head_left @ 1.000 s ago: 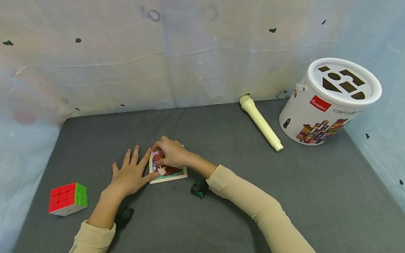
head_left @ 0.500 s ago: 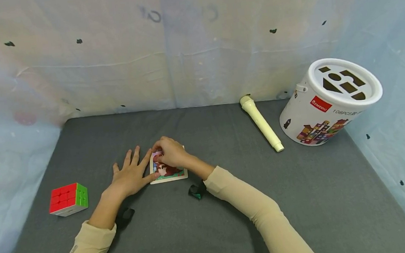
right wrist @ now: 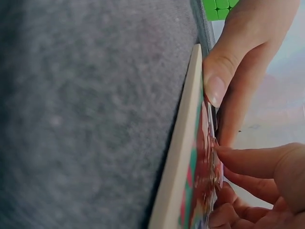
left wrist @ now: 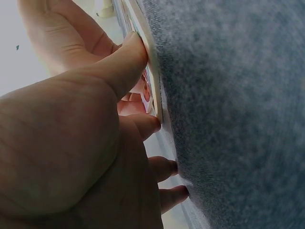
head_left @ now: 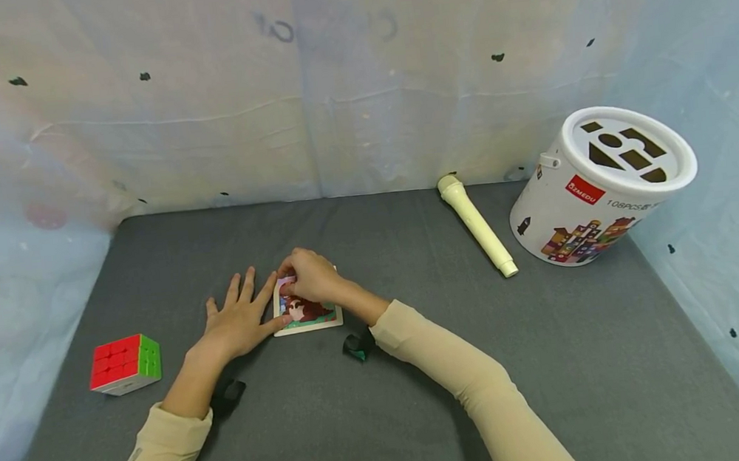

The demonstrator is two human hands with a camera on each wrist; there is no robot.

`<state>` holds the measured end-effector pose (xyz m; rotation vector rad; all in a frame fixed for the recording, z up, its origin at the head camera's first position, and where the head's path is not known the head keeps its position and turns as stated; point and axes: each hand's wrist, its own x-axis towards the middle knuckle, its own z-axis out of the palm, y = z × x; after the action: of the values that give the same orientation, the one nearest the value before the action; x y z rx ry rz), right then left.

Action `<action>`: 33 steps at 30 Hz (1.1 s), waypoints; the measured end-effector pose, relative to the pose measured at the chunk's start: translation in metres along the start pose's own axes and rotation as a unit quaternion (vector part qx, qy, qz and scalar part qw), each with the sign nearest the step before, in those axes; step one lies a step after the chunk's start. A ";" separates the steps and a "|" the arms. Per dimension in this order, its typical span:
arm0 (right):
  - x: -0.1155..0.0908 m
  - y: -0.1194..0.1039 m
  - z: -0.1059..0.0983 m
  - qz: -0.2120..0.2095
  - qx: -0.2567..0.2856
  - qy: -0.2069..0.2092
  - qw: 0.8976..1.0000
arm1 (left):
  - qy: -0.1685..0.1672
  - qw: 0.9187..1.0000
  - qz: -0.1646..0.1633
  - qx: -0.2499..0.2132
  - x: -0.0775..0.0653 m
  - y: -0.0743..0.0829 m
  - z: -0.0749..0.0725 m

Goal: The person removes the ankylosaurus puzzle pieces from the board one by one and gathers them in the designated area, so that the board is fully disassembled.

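Observation:
A small wooden jigsaw puzzle (head_left: 312, 328) with a pale rim and a colourful picture lies flat on the grey cloth. My left hand (head_left: 234, 325) is spread beside it, the thumb resting on the near left corner and the index fingertip at the left edge. My right hand (head_left: 314, 279) reaches over the picture, covering its upper part. In the right wrist view, its thumb and fingers pinch a thin puzzle piece (right wrist: 219, 174) close over the picture. The left wrist view shows my left thumb (left wrist: 131, 55) on the pale rim.
A toy cube (head_left: 118, 364) with red, green and white faces sits at the left. Back right are a cream toy microphone (head_left: 476, 224) and a white bucket (head_left: 558, 220) with shape holes in its lid. A pale curtain (head_left: 358, 113) hangs behind the table.
My right forearm has shifted very slightly left; the right hand stays over the puzzle's upper part. The left hand keeps its place on the puzzle.

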<state>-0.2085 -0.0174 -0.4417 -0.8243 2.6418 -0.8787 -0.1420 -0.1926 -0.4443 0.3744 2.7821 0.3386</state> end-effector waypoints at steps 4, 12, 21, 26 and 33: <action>0.001 0.000 0.000 0.008 0.006 0.003 1.000 | 0.001 1.000 0.000 0.000 0.000 0.000 0.001; 0.003 -0.002 0.000 0.016 0.018 0.004 1.000 | -0.001 1.000 -0.002 -0.001 0.001 -0.001 0.001; 0.005 -0.001 0.000 0.020 0.030 0.007 0.999 | -0.002 1.000 -0.005 0.003 0.002 -0.002 0.002; 0.004 -0.001 -0.001 0.017 0.038 0.007 0.999 | -0.004 1.000 -0.005 0.004 0.003 -0.002 0.002; 0.006 0.001 0.000 0.013 0.056 0.005 0.998 | -0.006 1.000 -0.007 0.003 0.002 -0.002 0.002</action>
<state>-0.2132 -0.0204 -0.4425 -0.7569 2.5788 -1.0160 -0.1437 -0.1936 -0.4476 0.3556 2.7740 0.3251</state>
